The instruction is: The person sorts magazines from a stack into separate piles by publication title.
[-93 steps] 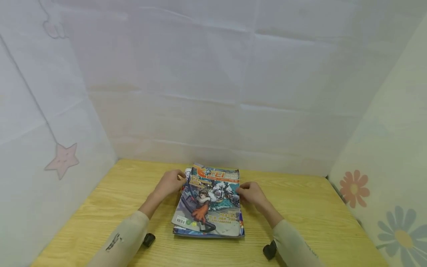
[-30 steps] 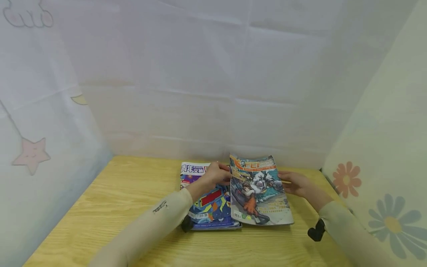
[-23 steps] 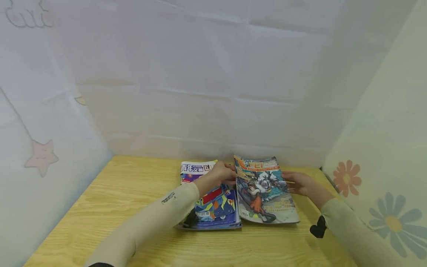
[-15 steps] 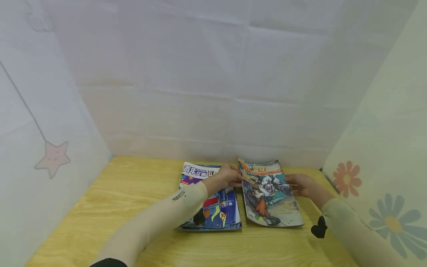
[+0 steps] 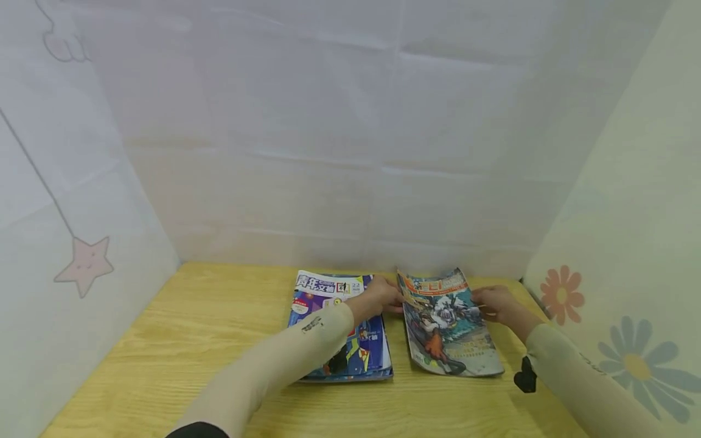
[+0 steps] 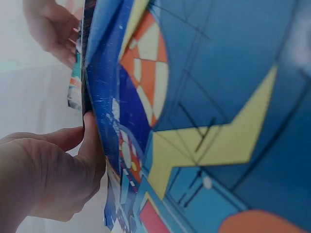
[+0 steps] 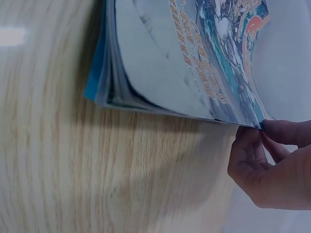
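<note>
A comic-style magazine point(image 5: 446, 331) with an orange title band and an orange-gloved figure is held at a slight tilt, right of a stack of magazines point(image 5: 312, 304). My left hand point(image 5: 383, 295) grips its left edge near the top; in the left wrist view that hand point(image 6: 56, 170) is beside the stack's blue, patterned cover point(image 6: 209, 116). With thumb above and fingers beneath, my right hand point(image 7: 272, 165) pinches the right edge of the magazine point(image 7: 165, 58), whose nearer corner sits low by the table. My left sleeve hides part of the stack.
The yellow wood-grain table point(image 5: 219, 340) extends to both sides and in front. A pale cloth wall point(image 5: 274, 152) stands close behind the magazines. Printed side walls carry a pink star point(image 5: 84, 266) at left and flowers point(image 5: 561, 295) at right.
The top magazine has come off the stack and moved right, carried by both hands, which uncovers the purple-blue magazine below. Over the last half second it shifted only slightly right.
</note>
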A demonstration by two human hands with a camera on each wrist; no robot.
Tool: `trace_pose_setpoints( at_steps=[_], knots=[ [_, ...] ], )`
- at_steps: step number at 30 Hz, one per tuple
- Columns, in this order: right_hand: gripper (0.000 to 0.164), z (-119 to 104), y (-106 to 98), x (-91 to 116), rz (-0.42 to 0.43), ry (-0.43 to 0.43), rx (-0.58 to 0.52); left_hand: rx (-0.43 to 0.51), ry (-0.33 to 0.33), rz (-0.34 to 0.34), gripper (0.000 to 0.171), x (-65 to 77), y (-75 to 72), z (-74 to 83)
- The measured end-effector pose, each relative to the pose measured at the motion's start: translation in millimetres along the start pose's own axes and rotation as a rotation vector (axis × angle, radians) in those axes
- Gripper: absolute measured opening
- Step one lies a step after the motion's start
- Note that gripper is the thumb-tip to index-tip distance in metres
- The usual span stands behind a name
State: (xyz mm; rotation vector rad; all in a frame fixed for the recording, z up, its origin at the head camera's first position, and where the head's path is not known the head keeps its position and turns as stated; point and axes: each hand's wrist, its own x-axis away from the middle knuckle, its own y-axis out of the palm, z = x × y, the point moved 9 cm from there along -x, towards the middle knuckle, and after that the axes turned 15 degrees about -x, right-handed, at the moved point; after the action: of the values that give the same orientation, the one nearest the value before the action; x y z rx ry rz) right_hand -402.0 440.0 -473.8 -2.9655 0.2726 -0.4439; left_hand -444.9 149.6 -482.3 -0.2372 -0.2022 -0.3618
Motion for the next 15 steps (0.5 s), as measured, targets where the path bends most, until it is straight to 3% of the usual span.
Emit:
trace_pose_setpoints(
  at_steps=[4, 7, 11, 15],
  knots=[
    [0.047, -2, -8, 3, 0.014, -0.013, 0.033, -0.039, -0.007, 0.034, 0.035, -3.0, 2.9, -0.1],
    [0.048, 2, -13, 4, 0.012, -0.006, 0.021, -0.031, -0.063, 0.014, 0.031, -4.5, 4.8, -3.8],
    [0.053, 4, -17, 6, -0.006, 0.006, -0.001, 0.003, -0.165, -0.117, 0.031, -4.5, 11.7, -7.8],
    [0.058, 2, -19, 6, -0.017, 0.009, 0.037, -0.034, -0.192, -0.236, 0.041, -2.5, 15.2, -3.2]
  ],
)
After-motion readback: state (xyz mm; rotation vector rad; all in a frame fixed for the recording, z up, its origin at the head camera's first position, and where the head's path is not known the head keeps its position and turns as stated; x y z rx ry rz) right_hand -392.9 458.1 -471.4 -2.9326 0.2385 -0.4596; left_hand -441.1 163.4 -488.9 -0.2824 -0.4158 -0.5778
